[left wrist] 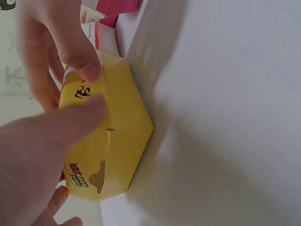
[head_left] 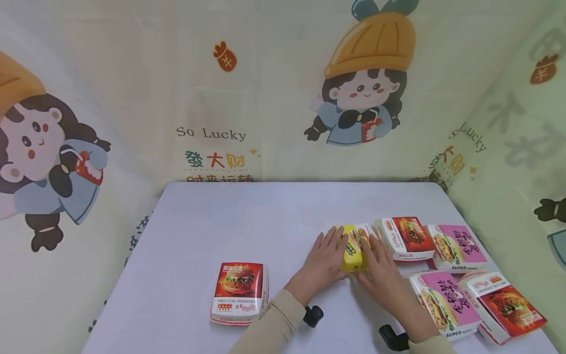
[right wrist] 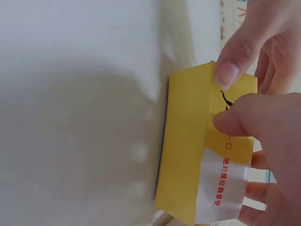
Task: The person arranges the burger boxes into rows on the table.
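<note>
A yellow and white burger box (head_left: 352, 254) lies on the table between both hands. My left hand (head_left: 325, 263) holds its left side, the thumb on the near face and the fingers over the top. Opposite it, my right hand (head_left: 383, 275) grips the right part in the same way. In the left wrist view the closed yellow box (left wrist: 115, 127) shows a slot and tab on its side, with both thumbs close together. Red print runs along a white strip of the box (right wrist: 221, 188) in the right wrist view.
A red and white burger box (head_left: 239, 292) sits at left. On the right are another red box (head_left: 409, 238), a pink box (head_left: 457, 246), a nearer pink box (head_left: 444, 302) and a red box (head_left: 504, 305). Printed cloth (head_left: 283, 98) surrounds the white table (head_left: 185, 226).
</note>
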The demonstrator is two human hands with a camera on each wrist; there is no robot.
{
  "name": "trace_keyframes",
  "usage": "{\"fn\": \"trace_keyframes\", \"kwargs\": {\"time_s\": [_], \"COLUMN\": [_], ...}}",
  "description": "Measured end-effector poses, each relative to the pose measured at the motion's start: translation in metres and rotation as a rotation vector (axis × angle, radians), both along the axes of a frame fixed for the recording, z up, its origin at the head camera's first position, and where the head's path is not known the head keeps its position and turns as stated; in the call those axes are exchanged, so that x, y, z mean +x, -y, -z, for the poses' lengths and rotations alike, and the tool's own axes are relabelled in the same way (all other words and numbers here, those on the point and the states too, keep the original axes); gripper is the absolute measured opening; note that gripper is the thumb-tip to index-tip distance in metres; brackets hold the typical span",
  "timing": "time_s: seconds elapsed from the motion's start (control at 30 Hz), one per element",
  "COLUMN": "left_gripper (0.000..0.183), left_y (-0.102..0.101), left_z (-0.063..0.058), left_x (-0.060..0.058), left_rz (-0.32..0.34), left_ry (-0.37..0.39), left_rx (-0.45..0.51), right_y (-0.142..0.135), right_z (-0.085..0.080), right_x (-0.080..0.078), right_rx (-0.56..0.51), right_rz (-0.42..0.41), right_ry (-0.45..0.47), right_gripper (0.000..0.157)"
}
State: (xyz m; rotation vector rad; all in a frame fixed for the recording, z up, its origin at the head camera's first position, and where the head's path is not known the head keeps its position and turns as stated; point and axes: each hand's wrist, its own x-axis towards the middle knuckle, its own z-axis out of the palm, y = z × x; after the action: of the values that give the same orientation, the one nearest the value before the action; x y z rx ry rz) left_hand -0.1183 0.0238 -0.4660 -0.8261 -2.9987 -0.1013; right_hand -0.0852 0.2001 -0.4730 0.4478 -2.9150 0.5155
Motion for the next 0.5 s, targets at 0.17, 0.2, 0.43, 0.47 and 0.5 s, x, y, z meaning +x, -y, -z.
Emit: {"fn": "trace_keyframes", "kwargs": {"time_s": [0.17,0.2,0.43,0.47,0.5], "left_gripper": [0.084,0.083,0.076,0.075,0.074], "left_y": [-0.002,-0.002,0.001,0.001,0.001], "left_z": [-0.001,-0.002,-0.008,-0.009,-0.010], "left_x": [-0.002,-0.002,-0.001,-0.001,-0.002], "left_rz": [-0.009,-0.006,0.026,0.027,0.027], "left_ry": [0.018,0.021,0.018,0.023,0.028], "left_rx": [-0.007,-0.012,-0.021,-0.023,-0.024], "right_y": [0.001,0.002,0.004,0.004,0.004], "right_z": [0.003,0.003,0.002,0.002,0.002], "right_x": [0.002,0.002,0.004,0.004,0.004], "right_rx": [-0.019,-0.020,-0.012,-0.010,-0.005], "right_rz": [-0.001,0.002,0.025,0.026,0.028], "right_ry": [-0.061,-0.071,-0.095,-0.097,-0.097], "right_gripper": [0.079,0.079,0.079,0.080,0.080]}}
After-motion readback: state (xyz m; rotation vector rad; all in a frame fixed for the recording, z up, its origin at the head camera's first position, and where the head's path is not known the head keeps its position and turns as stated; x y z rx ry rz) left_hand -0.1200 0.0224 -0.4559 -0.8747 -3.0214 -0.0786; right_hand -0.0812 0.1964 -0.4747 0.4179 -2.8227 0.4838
